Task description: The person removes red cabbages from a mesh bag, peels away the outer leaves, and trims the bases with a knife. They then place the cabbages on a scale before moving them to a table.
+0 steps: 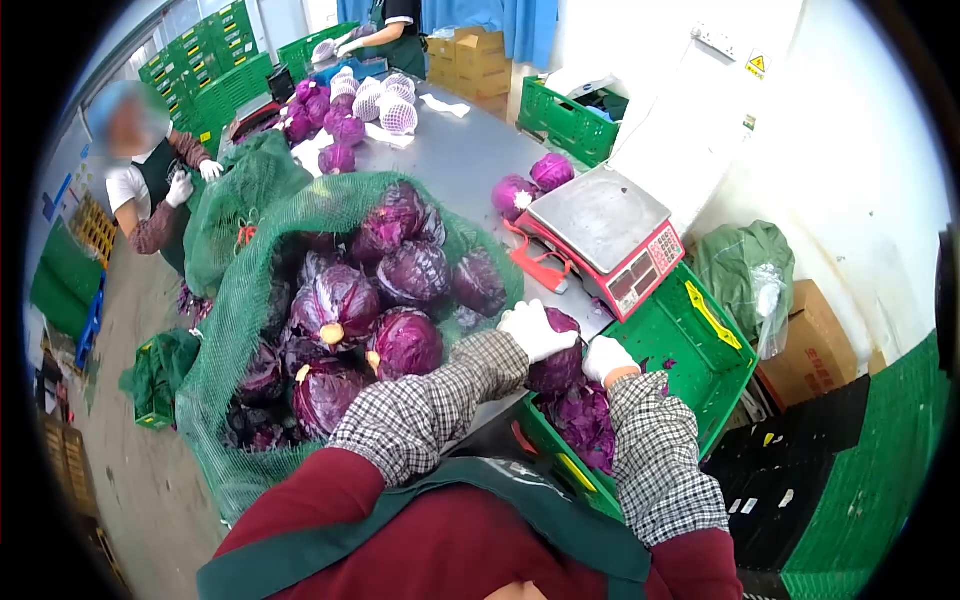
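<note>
A red cabbage (556, 370) is between my gloved hands, above the near end of a green crate (705, 365). My left hand (538, 332) wraps over its upper left side. My right hand (607, 360) grips its right side with the fingers bent; their tips are partly hidden. Loose purple leaves (584, 425) lie in the crate directly below. To the left, a green mesh sack (225, 370) gapes around several whole red cabbages (335, 305), some with pale cut stems showing.
A red-framed scale (605, 220) stands beyond the crate, with a red-handled tool (540, 265) beside it. Two cabbages (552, 172) sit behind it on the metal table (455, 150). Net-wrapped cabbages (398, 112) lie farther back. Two co-workers (150, 190) stand across and left.
</note>
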`<state>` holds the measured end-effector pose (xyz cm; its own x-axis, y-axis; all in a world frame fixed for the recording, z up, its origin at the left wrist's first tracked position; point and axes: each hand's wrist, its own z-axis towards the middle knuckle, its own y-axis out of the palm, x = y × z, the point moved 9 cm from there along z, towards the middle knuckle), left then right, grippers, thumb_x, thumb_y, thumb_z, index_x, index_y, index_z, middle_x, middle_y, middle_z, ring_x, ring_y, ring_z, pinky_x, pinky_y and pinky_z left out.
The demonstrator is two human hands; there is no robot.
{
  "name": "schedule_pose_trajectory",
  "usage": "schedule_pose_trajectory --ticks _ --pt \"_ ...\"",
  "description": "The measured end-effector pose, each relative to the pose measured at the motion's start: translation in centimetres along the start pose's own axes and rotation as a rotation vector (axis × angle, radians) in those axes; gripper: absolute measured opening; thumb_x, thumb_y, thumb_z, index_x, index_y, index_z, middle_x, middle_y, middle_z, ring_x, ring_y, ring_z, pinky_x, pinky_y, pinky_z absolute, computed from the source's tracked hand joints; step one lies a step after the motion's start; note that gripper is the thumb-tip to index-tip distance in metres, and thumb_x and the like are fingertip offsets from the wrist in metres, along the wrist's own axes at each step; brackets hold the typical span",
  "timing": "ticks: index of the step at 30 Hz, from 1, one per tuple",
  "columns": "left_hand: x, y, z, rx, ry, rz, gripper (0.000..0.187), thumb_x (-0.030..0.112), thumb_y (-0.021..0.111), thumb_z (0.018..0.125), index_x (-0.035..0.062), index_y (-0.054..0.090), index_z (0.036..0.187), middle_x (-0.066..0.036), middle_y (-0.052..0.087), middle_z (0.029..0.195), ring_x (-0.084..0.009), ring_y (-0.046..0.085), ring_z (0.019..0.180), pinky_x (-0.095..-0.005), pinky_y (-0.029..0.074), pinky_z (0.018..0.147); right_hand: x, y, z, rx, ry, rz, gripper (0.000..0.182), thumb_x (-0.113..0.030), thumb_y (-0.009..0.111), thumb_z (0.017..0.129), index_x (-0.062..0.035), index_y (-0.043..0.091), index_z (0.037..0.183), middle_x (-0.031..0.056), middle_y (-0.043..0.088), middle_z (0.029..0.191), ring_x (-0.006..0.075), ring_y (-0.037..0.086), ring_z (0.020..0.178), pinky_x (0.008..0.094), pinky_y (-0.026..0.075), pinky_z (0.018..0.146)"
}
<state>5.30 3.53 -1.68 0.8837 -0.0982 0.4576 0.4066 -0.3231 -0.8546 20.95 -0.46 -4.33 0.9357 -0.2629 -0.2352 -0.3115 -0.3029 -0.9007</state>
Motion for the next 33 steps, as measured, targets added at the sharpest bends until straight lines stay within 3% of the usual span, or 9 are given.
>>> schedule_pose_trajectory --ticks 5,13,15,17,19,22,24,27,33 --pt "0.9 -0.3 -0.6 -0.005 0.121 -0.005 0.088 0.065 0.067 0.066 -0.0034 0.051 0.120 -0.026 0.054 0.117 -0.0394 0.055 0.111 -0.0447 0.047 0.095 -3.0 -2.8 -3.8 -0.111 -0.213 -0.219 0.029 -0.017 0.053 0.083 0.0018 0.069 0.098 0.0298 0.064 0.102 0.0401 0.063 0.101 0.0457 0.051 0.087" --pt "1.5 0.4 0.6 0.002 0.056 0.039 0.088 0.065 0.064 0.068 -0.0056 0.050 0.119 -0.025 0.054 0.115 -0.0399 0.056 0.108 -0.0445 0.047 0.094 1.3 1.7 1.2 -0.213 -0.025 -0.114 0.033 -0.014 0.054 0.082 0.0052 0.065 0.107 0.0312 0.061 0.110 0.0410 0.061 0.107 0.0452 0.050 0.089" --pt "2.1 0.1 -0.1 -0.008 0.113 0.095 0.089 0.065 0.065 0.068 -0.0052 0.050 0.120 -0.025 0.054 0.115 -0.0391 0.055 0.108 -0.0455 0.047 0.092 0.0 -0.7 -2.7 -0.446 0.111 -0.036 0.034 -0.013 0.052 0.083 0.0067 0.065 0.107 0.0313 0.063 0.105 0.0410 0.063 0.102 0.0458 0.051 0.087" --pt "1.9 -0.1 -0.1 0.020 -0.001 0.081 0.089 0.065 0.066 0.066 -0.0041 0.051 0.119 -0.024 0.054 0.113 -0.0386 0.055 0.106 -0.0459 0.047 0.092 0.5 1.0 0.2 -0.221 -0.105 -0.040 0.032 -0.014 0.053 0.083 0.0072 0.066 0.104 0.0307 0.065 0.100 0.0400 0.066 0.097 0.0454 0.053 0.082" --pt "1.4 0.4 0.2 0.068 0.076 0.050 0.088 0.064 0.066 0.065 -0.0021 0.052 0.120 -0.021 0.054 0.118 -0.0370 0.055 0.112 -0.0465 0.049 0.091 0.8 3.4 0.4 -0.008 -0.044 -0.109 0.029 -0.014 0.055 0.083 0.0065 0.065 0.101 0.0293 0.066 0.095 0.0402 0.066 0.093 0.0462 0.053 0.079" --pt "0.2 0.2 -0.4 0.201 0.195 -0.031 0.085 0.066 0.067 0.062 0.0014 0.054 0.116 -0.021 0.055 0.114 -0.0369 0.056 0.108 -0.0462 0.049 0.089 3.5 7.1 1.3 0.078 -0.177 0.181 0.026 -0.017 0.054 0.084 0.0042 0.061 0.098 0.0289 0.065 0.089 0.0445 0.064 0.090 0.0502 0.051 0.079" --pt "-1.7 -0.4 -1.0 0.127 0.277 -0.211 0.088 0.060 0.071 0.063 0.0003 0.050 0.125 -0.025 0.049 0.128 -0.0382 0.047 0.122 -0.0447 0.040 0.103 2.0 5.7 -0.5 0.099 -0.307 0.343 0.026 -0.020 0.054 0.086 0.0031 0.057 0.096 0.0292 0.063 0.094 0.0464 0.060 0.091 0.0498 0.051 0.079" --pt "-4.7 -1.1 -4.1 0.116 0.374 -0.411 0.098 0.050 0.077 0.063 -0.0034 0.040 0.136 -0.028 0.037 0.142 -0.0387 0.033 0.136 -0.0428 0.027 0.114 1.2 6.6 -2.1 0.085 -0.331 0.703 0.049 -0.011 0.056 0.084 0.0034 0.046 0.129 0.0225 0.061 0.114 0.0344 0.063 0.094 0.0384 0.051 0.084" --pt "-8.1 0.2 -6.2 0.091 0.420 -0.525 0.106 0.043 0.079 0.067 -0.0065 0.025 0.144 -0.027 0.025 0.150 -0.0370 0.023 0.142 -0.0400 0.019 0.118 -1.3 7.8 -2.1 -0.029 -0.576 1.095 0.071 0.001 0.053 0.082 0.0020 0.026 0.147 0.0130 0.052 0.134 0.0198 0.060 0.106 0.0287 0.048 0.091"
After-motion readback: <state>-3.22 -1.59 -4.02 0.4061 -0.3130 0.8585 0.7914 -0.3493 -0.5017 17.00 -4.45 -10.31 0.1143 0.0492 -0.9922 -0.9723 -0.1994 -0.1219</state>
